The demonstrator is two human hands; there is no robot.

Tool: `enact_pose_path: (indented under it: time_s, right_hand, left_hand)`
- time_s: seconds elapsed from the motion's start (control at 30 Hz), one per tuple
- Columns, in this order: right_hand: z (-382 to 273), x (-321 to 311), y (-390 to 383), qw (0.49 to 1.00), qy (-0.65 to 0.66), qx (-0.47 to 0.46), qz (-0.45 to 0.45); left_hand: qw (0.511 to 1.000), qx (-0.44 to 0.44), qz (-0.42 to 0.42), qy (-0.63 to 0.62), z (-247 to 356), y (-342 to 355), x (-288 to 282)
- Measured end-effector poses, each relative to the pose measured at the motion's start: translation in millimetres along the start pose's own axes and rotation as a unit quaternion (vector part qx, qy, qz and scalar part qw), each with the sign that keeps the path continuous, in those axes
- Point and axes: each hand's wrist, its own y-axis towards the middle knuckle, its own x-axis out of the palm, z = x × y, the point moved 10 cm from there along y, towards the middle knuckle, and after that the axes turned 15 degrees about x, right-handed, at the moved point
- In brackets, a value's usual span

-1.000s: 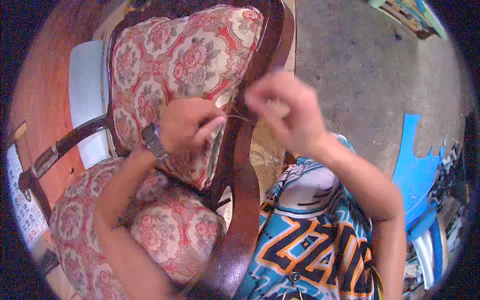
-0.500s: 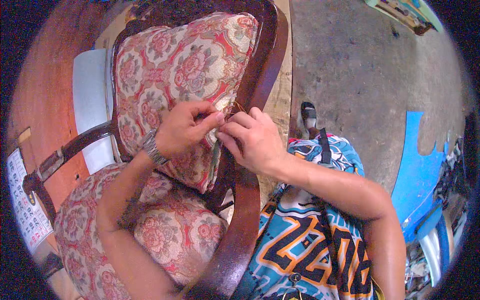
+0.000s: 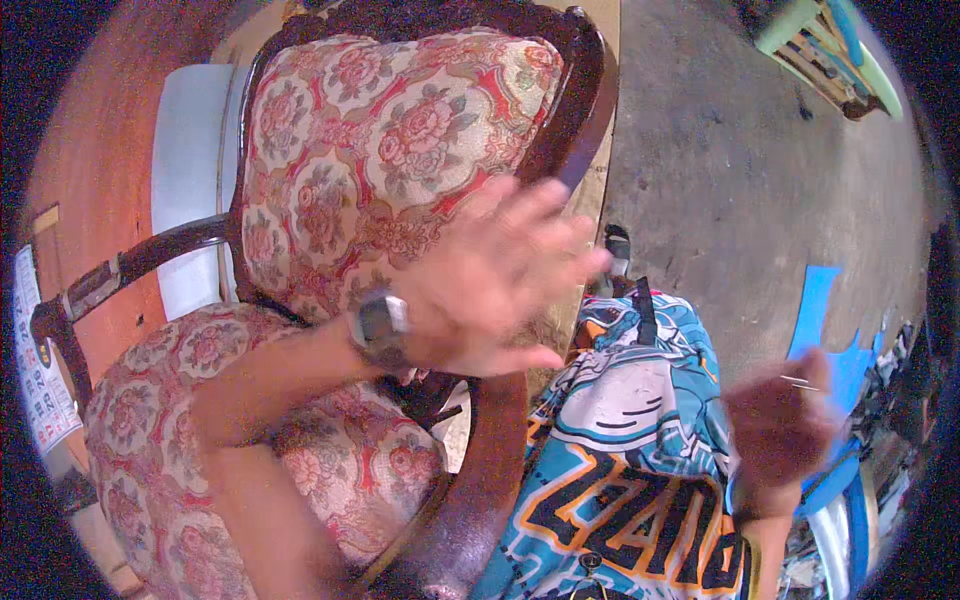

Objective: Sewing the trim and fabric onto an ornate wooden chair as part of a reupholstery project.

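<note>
My left hand (image 3: 490, 280), blurred, has its fingers spread and nothing visible in it, over the right side of the floral back cushion (image 3: 330, 200) of a dark wooden chair (image 3: 590, 100); a metal watch (image 3: 380, 330) is on its wrist. My right hand (image 3: 775, 420) is low at the right beside my patterned teal clothing (image 3: 620, 400), closed and smeared by motion, with a thin pale sliver at its fingers that I cannot make out. The floral seat cushion (image 3: 340, 460) lies under my left forearm.
An orange-brown board (image 3: 110, 170) and a pale panel (image 3: 185, 130) are at the left. A sandalled foot (image 3: 616, 250) is on the grey floor (image 3: 730, 170). Blue sheet pieces (image 3: 820, 300) and scrap lie at the right; a pale green slatted object (image 3: 830, 55) is at the top right.
My hands were together at the cushion's edge. My left hand has moved rightward and opened; my right hand has pulled away down and to the right.
</note>
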Motion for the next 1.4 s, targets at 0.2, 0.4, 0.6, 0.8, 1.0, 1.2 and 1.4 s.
enact_pose_path:
  time_s: [0.2,0.4,0.6,0.8,1.0,1.2,1.4]
  right_hand:
    - [-179,-138,-120,0.867,-0.042,-0.416,0.272]
    - [-29,-191,-52,0.902,0.131,-0.170,0.374]
    - [27,-158,13,0.963,0.034,-0.033,0.266]
    - [13,-142,38,0.982,-0.036,-0.041,0.182]
    - [39,-136,63,0.985,-0.062,-0.006,0.162]
    - [22,-75,97,0.958,-0.249,0.036,0.137]
    - [57,54,113,0.868,-0.486,-0.056,-0.086]
  left_hand:
    - [0.971,-0.045,-0.181,-0.152,18,-25,66]
    - [0.908,-0.285,-0.191,0.240,-41,-62,5]
    - [0.926,-0.187,-0.290,0.153,-40,-76,41]
    - [0.938,-0.087,-0.337,0.000,-21,-105,68]
    - [0.975,-0.035,-0.220,0.016,-16,-94,47]
    - [0.976,-0.026,-0.216,-0.025,-21,-97,46]
    - [0.976,0.015,-0.209,-0.059,-24,-88,45]
